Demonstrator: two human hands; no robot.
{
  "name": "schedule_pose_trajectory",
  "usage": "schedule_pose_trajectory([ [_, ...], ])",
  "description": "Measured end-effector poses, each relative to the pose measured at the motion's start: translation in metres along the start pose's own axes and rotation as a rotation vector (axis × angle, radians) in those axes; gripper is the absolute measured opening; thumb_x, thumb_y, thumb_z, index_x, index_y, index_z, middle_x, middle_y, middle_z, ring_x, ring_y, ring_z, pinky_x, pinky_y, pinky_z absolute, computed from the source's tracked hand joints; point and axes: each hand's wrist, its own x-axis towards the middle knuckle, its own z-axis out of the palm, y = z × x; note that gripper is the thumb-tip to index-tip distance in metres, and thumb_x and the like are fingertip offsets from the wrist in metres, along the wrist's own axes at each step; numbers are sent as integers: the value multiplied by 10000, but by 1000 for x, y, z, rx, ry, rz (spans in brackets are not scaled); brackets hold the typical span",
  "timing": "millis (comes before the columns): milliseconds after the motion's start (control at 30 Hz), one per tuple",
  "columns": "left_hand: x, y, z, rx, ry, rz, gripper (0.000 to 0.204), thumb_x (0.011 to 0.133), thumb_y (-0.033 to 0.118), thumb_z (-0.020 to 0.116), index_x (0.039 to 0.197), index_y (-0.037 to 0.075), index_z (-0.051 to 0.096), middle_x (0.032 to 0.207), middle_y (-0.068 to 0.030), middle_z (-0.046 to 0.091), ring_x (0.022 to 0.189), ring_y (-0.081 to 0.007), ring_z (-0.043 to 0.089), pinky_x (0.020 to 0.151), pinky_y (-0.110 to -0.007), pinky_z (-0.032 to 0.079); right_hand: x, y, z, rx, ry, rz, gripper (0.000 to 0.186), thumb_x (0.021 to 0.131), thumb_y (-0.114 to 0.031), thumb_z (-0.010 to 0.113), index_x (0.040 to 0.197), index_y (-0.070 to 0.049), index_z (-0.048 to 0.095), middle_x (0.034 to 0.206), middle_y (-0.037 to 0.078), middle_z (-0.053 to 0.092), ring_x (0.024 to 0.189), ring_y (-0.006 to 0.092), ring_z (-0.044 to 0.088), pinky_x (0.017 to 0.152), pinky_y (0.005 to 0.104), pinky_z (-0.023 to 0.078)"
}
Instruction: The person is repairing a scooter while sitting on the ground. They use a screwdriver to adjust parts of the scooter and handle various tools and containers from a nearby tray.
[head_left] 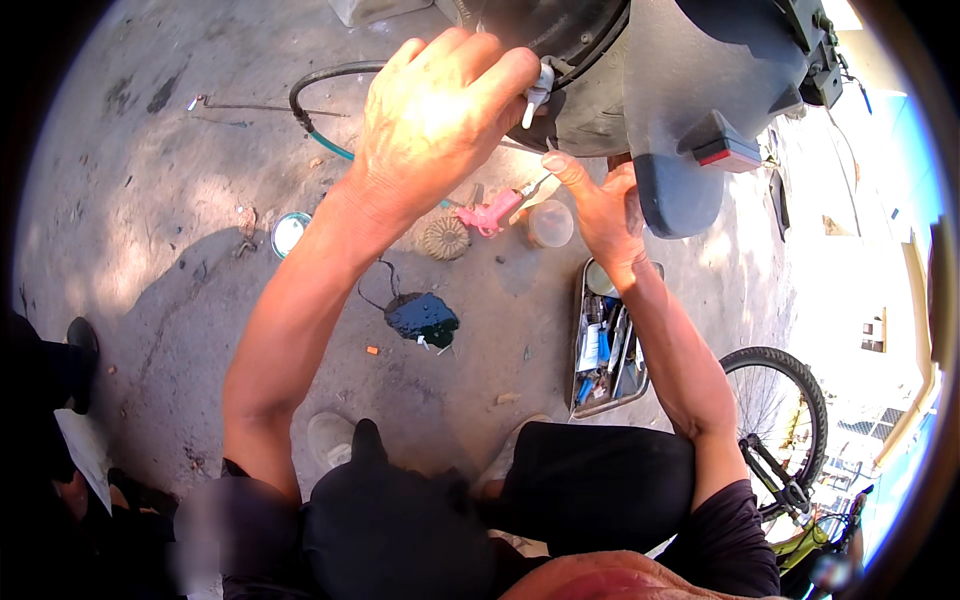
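- Wheel (592, 128), under a grey mudguard (690, 90), is at the top of the view right of centre, above the ground (520, 340), the largest thing here: grey, dusty and flat, with pale sunlit patches, shadows and scattered crumbs.
- Along the right edge, a glaring pale wall (840, 290) and a strip of blue sky (920, 150) bend with the lens.
- A bicycle (800, 545), green-framed, is at the lower right, its knobbly tyre toward the wheel.
- The left hand (440, 110) is bent narrow, its fingers against a pale winged fitting (540, 92) beside the wheel; whether it grips is hidden.
- The right hand (605, 210) has its thumb spread wide toward the wheel; its other fingers go partly behind the mudguard, so I cannot tell what they hold.
- A tray (612, 406) of jumbled tools lies below the right hand.
- A dark wet patch (424, 318) stains the ground between the forearms.
- Another person's shoe (82, 350) shows at the left.
- A clear cup (550, 224) is near a ridged tan disc (447, 238).
- A pink pistol-shaped tool (490, 213) lies between them.
- An orange scrap (372, 350) is smallest.
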Motion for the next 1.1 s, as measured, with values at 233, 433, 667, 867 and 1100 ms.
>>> schedule_pose_trajectory([
  [233,3,4,-7,102,-135,47,336,706,11,793,988,98,633,886,-23,610,834,-239,584,753,-369,502,3,7,2,-36,55,-102,321,915,-293,853,986,-1,740,846,54,707,755,195,612,703,362,499],
  [433,7,2,-11,-28,-190,67,428,775,119,807,1160,32,642,982,-91,624,921,-296,564,845,-395,509,2,-5,0,91,-35,7,532,900,-97,839,1373,-38,601,1311,85,656,1223,218,603,1108,401,449],
  [667,6,14,-26,-50,-341,-8,584,971,434,682,1334,-17,602,1128,-156,608,1021,-332,534,964,-447,478,1,0,-1,28,6,-55,499,911,-163,845,1340,-34,625,1253,80,667,1160,220,606,1022,398,481],
  [867,5,12,-29,-36,-362,-20,692,976,507,632,1390,-44,575,1183,-156,597,1083,-343,527,990,-444,467,0,-4,6,108,52,-89,453,903,-195,856,1282,-31,669,1164,75,701,1069,224,639,936,397,507],
  [1100,8,6,-39,-115,-499,-34,608,1030,345,631,1492,-27,498,1243,-157,575,1143,-353,512,1050,-459,469,-2,-4,3,-26,84,-163,470,904,-341,857,1213,-19,711,1070,82,731,964,241,665,850,397,529],
])
